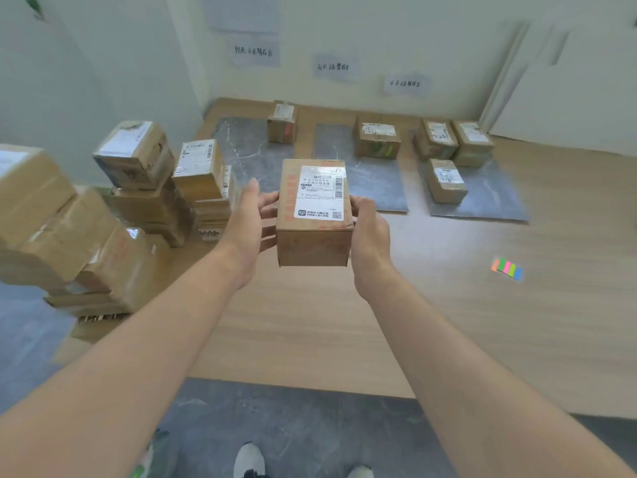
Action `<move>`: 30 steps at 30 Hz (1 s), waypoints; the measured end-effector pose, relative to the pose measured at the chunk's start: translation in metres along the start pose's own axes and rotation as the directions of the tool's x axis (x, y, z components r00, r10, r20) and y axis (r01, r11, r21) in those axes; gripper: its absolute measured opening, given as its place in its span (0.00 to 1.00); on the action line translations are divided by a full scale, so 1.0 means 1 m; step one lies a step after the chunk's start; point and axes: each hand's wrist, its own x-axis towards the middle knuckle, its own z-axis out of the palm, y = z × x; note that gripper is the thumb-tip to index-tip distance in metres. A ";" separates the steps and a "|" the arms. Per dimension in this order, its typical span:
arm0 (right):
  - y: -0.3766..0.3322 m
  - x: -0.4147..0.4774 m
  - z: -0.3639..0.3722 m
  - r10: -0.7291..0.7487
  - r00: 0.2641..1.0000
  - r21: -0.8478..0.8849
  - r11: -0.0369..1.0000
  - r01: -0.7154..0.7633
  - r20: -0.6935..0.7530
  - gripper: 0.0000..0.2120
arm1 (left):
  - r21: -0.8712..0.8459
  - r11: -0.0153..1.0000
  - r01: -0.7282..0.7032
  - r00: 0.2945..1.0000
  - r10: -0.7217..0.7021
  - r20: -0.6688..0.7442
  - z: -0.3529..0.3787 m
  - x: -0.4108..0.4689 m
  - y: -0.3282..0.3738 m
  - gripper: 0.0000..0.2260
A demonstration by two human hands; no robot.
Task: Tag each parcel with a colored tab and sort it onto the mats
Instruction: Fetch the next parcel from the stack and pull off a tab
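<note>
I hold a brown cardboard parcel [313, 215] with a white shipping label on top, lifted above the wooden platform. My left hand [246, 229] grips its left side and my right hand [370, 236] grips its right side. Three grey mats lie at the back: the left mat [241, 150] carries one parcel [282, 124], the middle mat [372, 188] one parcel [378, 136], the right mat [489, 194] three parcels [446, 179]. A strip of colored tabs [506, 268] lies on the wood to the right.
A stack of several untagged parcels [134, 181] stands on the left of the platform. Paper signs [255, 51] hang on the wall above the mats. The wooden platform's front edge [303, 386] drops to a grey floor where my shoes show.
</note>
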 end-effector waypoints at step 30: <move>0.046 0.090 -0.150 0.158 0.972 -0.027 0.986 -0.165 -0.177 0.19 | 0.144 0.969 0.201 0.940 -0.232 0.251 0.170 0.057 -0.065 0.17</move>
